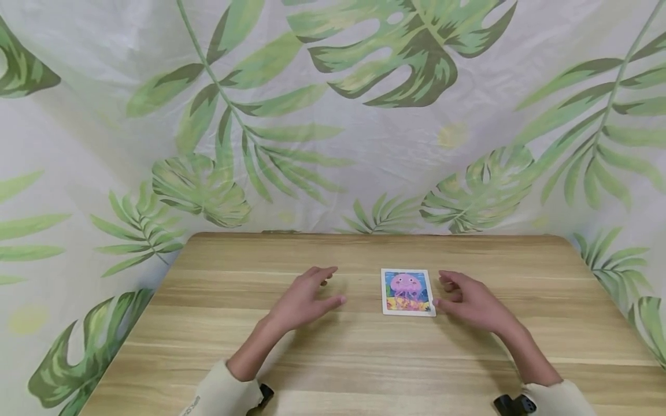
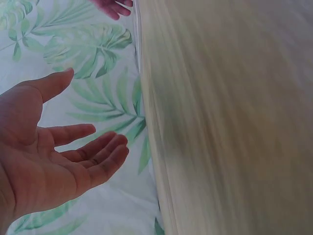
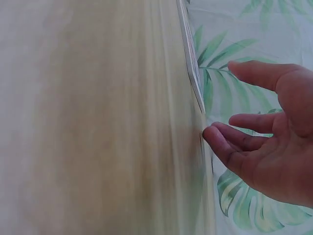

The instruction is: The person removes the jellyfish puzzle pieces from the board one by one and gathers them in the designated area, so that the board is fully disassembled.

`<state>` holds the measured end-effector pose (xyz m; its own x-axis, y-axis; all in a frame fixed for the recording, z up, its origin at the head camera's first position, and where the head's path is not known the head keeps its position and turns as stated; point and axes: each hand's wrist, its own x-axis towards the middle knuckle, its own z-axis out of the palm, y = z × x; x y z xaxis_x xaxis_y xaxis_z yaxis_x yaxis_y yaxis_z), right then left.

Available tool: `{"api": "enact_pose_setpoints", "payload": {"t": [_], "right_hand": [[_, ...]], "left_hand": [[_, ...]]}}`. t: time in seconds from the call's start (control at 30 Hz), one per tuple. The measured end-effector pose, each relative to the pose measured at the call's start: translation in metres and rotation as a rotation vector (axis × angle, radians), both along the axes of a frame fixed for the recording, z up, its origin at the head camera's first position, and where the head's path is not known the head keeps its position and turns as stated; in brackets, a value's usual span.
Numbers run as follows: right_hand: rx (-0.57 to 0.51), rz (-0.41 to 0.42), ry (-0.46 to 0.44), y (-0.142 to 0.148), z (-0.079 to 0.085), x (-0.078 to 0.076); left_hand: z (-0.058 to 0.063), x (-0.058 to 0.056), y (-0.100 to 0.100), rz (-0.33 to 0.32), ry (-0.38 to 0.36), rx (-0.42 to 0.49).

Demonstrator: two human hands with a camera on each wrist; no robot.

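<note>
A square picture card [image 1: 408, 292] with a white border lies on the wooden table. On it is a pink jellyfish over a blue and yellow seabed. Just right of the card is my right hand [image 1: 470, 300], thumb tip near its lower right edge; whether they touch I cannot tell. My left hand [image 1: 302, 299] hovers to the left, apart from the card, its fingers loosely bent and holding nothing. In the right wrist view the card's thin edge [image 3: 190, 61] shows beyond the spread thumb and relaxed fingers of the right hand [image 3: 274, 132].
The wooden table [image 1: 333, 370] has a far edge that meets a hanging cloth [image 1: 374, 144] printed with green leaves. Both sleeves carry a black wrist device, one at the left wrist [image 1: 262, 397] and one at the right wrist [image 1: 512, 404].
</note>
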<state>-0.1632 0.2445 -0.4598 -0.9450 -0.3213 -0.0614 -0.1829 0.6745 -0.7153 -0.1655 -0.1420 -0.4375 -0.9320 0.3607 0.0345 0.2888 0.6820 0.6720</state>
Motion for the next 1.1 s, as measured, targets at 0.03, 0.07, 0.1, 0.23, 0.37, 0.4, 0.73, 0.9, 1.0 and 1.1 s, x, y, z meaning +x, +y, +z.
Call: {"api": "enact_pose_setpoints", "payload": {"t": [0.03,0.07,0.1,0.23,0.37,0.4,0.73,0.9,1.0,1.1], "right_hand": [[-0.005,-0.001,-0.008,-0.001,0.0,-0.001],[-0.011,-0.003,-0.012,-0.002,0.0,-0.002],[-0.017,-0.005,-0.017,-0.003,-0.001,-0.003],[-0.04,-0.013,-0.032,-0.006,-0.002,-0.005],[-0.043,-0.02,-0.047,-0.009,-0.003,-0.007],[-0.043,-0.019,-0.05,-0.01,-0.003,-0.008],[-0.058,0.007,-0.068,-0.02,-0.005,-0.007],[-0.079,0.038,-0.085,-0.031,-0.004,-0.005],[-0.085,0.056,-0.084,-0.037,-0.002,-0.003],[-0.101,0.068,-0.092,-0.042,0.001,-0.001]], "left_hand": [[-0.001,-0.001,0.002,-0.011,-0.005,0.009],[-0.001,-0.002,0.005,-0.024,-0.01,0.017],[-0.002,-0.003,0.007,-0.035,-0.016,0.023],[-0.004,-0.006,0.02,-0.084,-0.058,0.053],[-0.006,-0.01,0.034,-0.132,-0.103,0.074],[-0.007,-0.01,0.038,-0.142,-0.116,0.075],[-0.01,-0.014,0.069,-0.246,-0.159,-0.057],[-0.01,-0.013,0.069,-0.247,-0.152,-0.078],[-0.008,-0.011,0.064,-0.233,-0.186,-0.052],[-0.005,-0.009,0.058,-0.225,-0.236,-0.007]]}}
